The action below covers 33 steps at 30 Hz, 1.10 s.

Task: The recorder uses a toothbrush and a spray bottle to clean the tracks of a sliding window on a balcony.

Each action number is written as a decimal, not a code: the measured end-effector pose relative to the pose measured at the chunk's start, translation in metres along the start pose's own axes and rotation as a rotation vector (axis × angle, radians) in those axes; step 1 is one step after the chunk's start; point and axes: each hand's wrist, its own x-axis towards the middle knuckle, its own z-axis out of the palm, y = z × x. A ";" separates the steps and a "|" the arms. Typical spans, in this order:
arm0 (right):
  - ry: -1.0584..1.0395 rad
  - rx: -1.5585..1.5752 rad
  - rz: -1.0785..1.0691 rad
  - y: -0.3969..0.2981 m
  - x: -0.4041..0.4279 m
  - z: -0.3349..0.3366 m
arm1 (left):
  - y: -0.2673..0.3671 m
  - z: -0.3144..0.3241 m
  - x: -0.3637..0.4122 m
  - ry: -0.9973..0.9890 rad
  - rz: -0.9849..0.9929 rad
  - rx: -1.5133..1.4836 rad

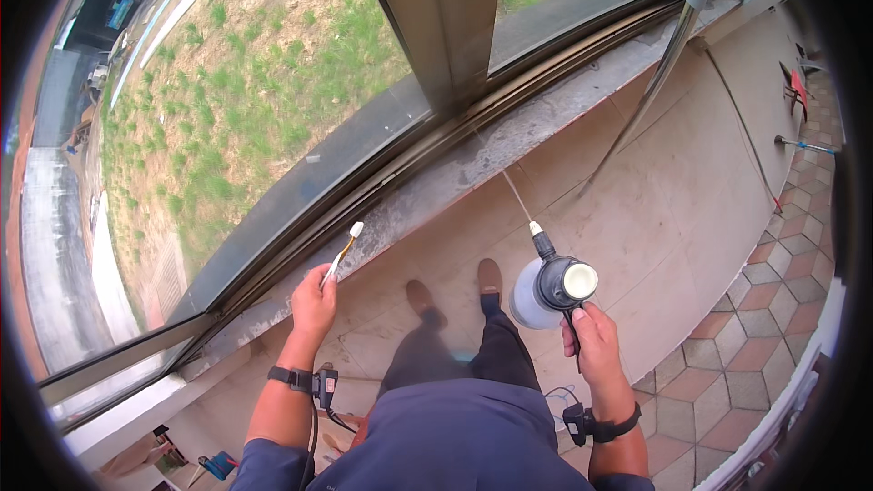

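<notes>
My left hand (314, 307) holds a thin tool, perhaps a small brush (343, 254), with a white tip and a yellow-and-white shaft. Its tip is over the grey stone windowsill (436, 194). In my right hand (595, 341) is the black handle of a pump sprayer (535, 296) with a translucent bottle and a round cream-coloured pump knob; my thumb rests at the top of the handle. From its white nozzle (535, 226) a thin jet of liquid runs towards the sill, beside the window track (532, 85).
A broad window post (458, 20) rises from the track. At right, a metal pole (655, 75) slants past the sill. Further right are a thin dark rod (740, 116) and a blue-handled tool (811, 146). Patterned paving (743, 354) borders the pale tiled floor (655, 232) under my feet.
</notes>
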 end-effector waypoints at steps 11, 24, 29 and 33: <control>0.021 0.057 -0.064 -0.007 -0.009 -0.013 | 0.060 0.007 -0.007 -0.027 -0.023 -0.084; 0.007 0.026 -0.076 -0.005 -0.001 -0.032 | 0.240 0.079 0.129 -0.176 0.267 -0.090; 0.072 0.108 -0.058 -0.004 0.004 -0.019 | 0.256 0.103 0.170 -0.183 0.360 0.033; 0.146 0.186 -0.048 0.005 0.004 -0.015 | 0.239 0.104 0.165 -0.178 0.377 0.158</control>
